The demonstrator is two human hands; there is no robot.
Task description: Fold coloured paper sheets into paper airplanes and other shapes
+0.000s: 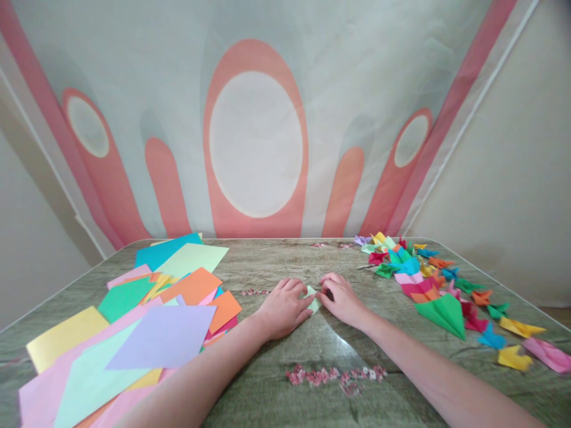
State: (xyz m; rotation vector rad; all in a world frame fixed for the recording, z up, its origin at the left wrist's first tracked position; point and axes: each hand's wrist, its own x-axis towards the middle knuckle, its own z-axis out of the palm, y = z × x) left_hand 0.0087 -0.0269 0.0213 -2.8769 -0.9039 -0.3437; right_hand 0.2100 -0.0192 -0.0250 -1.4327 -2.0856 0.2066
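Both arms reach in from the near side. A small pale green paper (314, 306) lies on the table (263, 386) between the hands. The left hand (285, 308) rests palm down over its left side; whether that grip holds it, I cannot tell. The right hand (341, 299) curls at its right edge, grip narrow, pinch unclear. Coloured sheets (163, 337) spread left, folded papers (441, 316) right.
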